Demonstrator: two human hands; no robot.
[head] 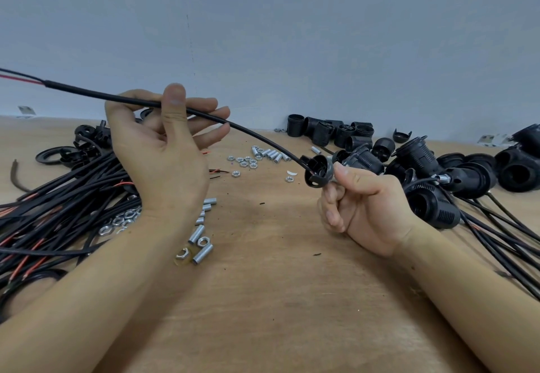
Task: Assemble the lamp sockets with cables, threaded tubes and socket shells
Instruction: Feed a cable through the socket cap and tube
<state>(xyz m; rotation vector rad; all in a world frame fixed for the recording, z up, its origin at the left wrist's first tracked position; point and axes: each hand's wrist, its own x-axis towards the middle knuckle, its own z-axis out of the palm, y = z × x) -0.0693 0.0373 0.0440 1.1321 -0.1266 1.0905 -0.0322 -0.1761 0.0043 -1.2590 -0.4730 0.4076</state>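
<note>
At the far left I see a big bundle of thin black cables (pixel 58 197) with red inner wires, lying on the brown wooden worktop (pixel 277 299). Just right of it, small silver threaded metal tubes (pixel 201 238) and silver hex nuts (pixel 117 222) lie scattered. My left hand (pixel 163 150) is raised above this pile, palm toward the camera. Its thumb presses one long black cable (pixel 257 136) against the fingers, which are otherwise loosely spread. This cable comes from the upper left, where its red and black cores show, and it curves down to the right into a small black plastic socket cap (pixel 317 172). My right hand (pixel 362 200) pinches this cap between thumb and index finger, the other fingers curled in. Behind, a second group of tubes and nuts (pixel 260 156) lies on the worktop. At the far right is a heap of black ribbed socket shells (pixel 423 162), some with cables attached.
</note>
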